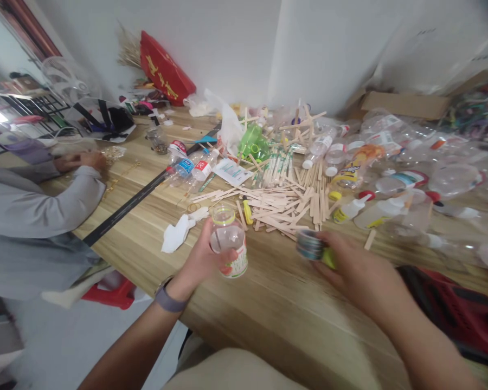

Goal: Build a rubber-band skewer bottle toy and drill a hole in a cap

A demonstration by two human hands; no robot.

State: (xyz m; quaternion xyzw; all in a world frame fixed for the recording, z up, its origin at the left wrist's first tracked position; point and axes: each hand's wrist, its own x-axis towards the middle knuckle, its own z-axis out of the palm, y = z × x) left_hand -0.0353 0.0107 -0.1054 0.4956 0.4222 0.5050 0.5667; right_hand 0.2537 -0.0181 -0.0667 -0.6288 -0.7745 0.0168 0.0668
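My left hand (205,254) is wrapped round a clear plastic bottle (238,260) with a printed label and a yellow-green rim at its open mouth. The bottle is upright, just over the table's near part. To the right, my right hand (341,260) grips a short cylinder (309,245) with grey and teal bands; a yellow-green part (329,257) shows by the fingers. Motion blur hides what kind of thing it is. Beyond both hands lies a heap of flat wooden sticks (276,206), with a yellow cutter-like tool (247,210) at its edge.
Crumpled white tissue (177,233) lies left of the bottle. Many plastic bottles (451,179) crowd the right side, with glue bottles (352,208) in front. A red and black case (451,309) sits at right. Another person's hands (85,160) work at left, past a black strip (126,206).
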